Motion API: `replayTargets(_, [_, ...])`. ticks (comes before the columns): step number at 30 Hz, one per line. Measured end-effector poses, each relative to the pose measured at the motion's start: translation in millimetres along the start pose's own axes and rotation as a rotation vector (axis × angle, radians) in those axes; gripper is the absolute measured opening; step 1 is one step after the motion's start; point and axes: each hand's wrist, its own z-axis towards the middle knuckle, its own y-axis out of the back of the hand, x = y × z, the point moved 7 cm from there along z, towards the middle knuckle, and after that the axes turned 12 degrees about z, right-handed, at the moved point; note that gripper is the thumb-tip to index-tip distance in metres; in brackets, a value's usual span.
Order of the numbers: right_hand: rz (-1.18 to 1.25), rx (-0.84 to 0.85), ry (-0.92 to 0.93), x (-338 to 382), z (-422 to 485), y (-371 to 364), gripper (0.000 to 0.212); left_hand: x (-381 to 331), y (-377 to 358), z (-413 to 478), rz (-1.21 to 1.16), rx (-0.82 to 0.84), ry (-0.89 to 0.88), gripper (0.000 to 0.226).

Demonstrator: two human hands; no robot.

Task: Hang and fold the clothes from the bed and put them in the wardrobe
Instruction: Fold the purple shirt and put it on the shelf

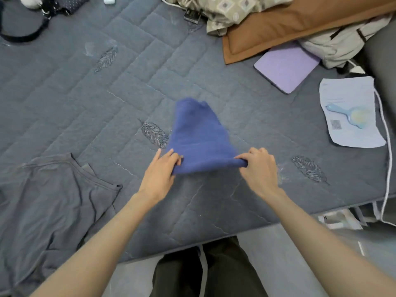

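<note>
The left hand (161, 168) and the right hand (257, 162) each pinch a near corner of the blue cloth (200, 136), which stretches between them and extends away over the bed (85, 93).

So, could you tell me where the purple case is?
Head view, upper right: the case lies on the bed between the brown pillow and the pale blue sheet.
</note>
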Motion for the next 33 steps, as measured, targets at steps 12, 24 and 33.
replayTargets(12, [0.692, 0.184, -0.364, -61, 8, -70, 0.012, 44, -51, 21, -0.788, -0.044, 0.589, 0.017])
replayTargets(24, [0.779, 0.134, -0.635, -64, 113, -125, 0.062, 61, -87, 104, -0.557, -0.155, 0.823, 0.065])
replayTargets(33, [0.814, 0.02, -0.509, -38, 133, -146, 0.046, 59, -109, 134, -0.616, -0.163, 0.813, 0.064])
